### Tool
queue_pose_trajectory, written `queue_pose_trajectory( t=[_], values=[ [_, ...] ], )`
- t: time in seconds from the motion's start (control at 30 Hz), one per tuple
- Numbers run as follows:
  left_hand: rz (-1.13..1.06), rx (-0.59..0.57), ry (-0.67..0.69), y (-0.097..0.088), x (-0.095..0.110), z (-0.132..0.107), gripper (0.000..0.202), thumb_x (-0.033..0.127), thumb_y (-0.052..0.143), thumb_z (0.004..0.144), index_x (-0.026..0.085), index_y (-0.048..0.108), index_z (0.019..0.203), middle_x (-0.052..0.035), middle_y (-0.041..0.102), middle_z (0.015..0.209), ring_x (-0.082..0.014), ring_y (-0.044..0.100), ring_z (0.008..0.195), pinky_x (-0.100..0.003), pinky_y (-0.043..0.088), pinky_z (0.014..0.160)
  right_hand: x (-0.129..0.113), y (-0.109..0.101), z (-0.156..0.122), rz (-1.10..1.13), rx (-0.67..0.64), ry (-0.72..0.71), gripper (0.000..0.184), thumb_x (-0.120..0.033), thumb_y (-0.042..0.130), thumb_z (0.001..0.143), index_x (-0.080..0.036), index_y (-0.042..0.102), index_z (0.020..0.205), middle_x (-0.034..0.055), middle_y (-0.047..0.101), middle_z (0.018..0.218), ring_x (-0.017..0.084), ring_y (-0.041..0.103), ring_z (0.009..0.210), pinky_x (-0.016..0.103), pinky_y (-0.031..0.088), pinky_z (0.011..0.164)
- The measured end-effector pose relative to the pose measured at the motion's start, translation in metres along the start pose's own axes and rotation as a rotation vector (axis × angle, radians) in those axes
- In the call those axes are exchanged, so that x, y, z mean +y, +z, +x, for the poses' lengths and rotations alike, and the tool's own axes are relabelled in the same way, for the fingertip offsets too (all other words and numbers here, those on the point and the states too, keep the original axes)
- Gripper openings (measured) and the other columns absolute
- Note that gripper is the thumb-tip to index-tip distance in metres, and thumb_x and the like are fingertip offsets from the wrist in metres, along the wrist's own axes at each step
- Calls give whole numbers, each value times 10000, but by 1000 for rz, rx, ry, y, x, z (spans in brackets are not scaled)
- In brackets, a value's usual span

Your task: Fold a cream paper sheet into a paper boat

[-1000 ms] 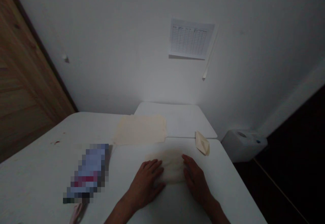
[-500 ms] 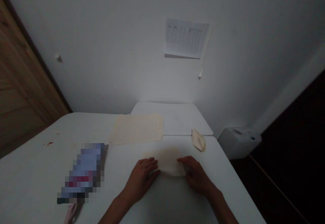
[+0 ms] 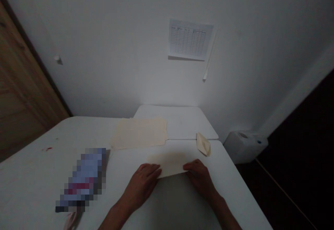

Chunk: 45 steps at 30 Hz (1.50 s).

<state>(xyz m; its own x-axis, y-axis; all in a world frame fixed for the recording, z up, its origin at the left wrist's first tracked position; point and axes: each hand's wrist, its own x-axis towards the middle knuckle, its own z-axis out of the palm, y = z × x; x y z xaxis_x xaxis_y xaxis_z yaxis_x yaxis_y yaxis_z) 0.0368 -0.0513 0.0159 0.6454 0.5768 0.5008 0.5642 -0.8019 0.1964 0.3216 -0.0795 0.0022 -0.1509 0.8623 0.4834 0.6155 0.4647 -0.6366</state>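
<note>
A cream sheet of paper [image 3: 172, 164] lies on the white table in front of me, its near edge a slightly slanted line between my hands. My left hand [image 3: 146, 179] grips its left near corner, thumb and fingers pressed together. At the right end, my right hand [image 3: 198, 175] has its fingers curled over the paper and the thumb tucked below, mostly hidden. Beyond my right hand rests a small folded cream paper piece [image 3: 203, 144], pointed at its ends. Several flat cream sheets [image 3: 141, 132] lie farther back, left of centre.
A blurred-out blue and dark red item [image 3: 85, 178] lies on the left of the white table [image 3: 33, 185]. Behind stands a wall with a printed chart [image 3: 190, 40]. A white plastic container [image 3: 245, 146] is beyond the table's right edge, a wooden door [image 3: 23, 77] at far left.
The near edge of the paper has gone from bulging and rounded to flatter and straighter. Both hands have shifted slightly, with the left fingers now closer together on it.
</note>
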Motion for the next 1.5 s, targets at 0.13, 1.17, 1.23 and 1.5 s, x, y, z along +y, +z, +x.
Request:
queue_pose_trajectory(
  t=[0.13,1.17,1.23,1.5],
  values=[
    [-38,48,-14,4,-2,-1,317,175,436,900,229,620,1153,-66,707,1091,-233,663,985,-410,549,843,2,0,0,13,126,88,229,-190,562,802,-224,680,997,72,693,1005,213,630,915,351,526,767],
    [-937,187,-1060,7,10,13,410,560,685,654,161,594,618,50,492,434,-79,389,311,-175,282,293,-10,2,5,337,283,583,478,-510,762,626,-137,696,917,96,721,759,246,678,671,332,553,605],
    [-943,183,-1052,7,9,13,405,554,676,669,162,593,611,50,492,426,-83,405,312,-176,292,303,-8,3,5,324,308,575,459,-507,763,631,-141,695,899,97,724,768,249,683,687,342,559,634],
    [-1008,243,-1020,0,12,16,393,538,682,694,149,627,704,45,528,472,-87,442,319,-188,332,322,-11,0,8,483,262,562,435,-495,719,699,-128,679,928,133,729,899,271,693,797,370,559,718]
  ],
)
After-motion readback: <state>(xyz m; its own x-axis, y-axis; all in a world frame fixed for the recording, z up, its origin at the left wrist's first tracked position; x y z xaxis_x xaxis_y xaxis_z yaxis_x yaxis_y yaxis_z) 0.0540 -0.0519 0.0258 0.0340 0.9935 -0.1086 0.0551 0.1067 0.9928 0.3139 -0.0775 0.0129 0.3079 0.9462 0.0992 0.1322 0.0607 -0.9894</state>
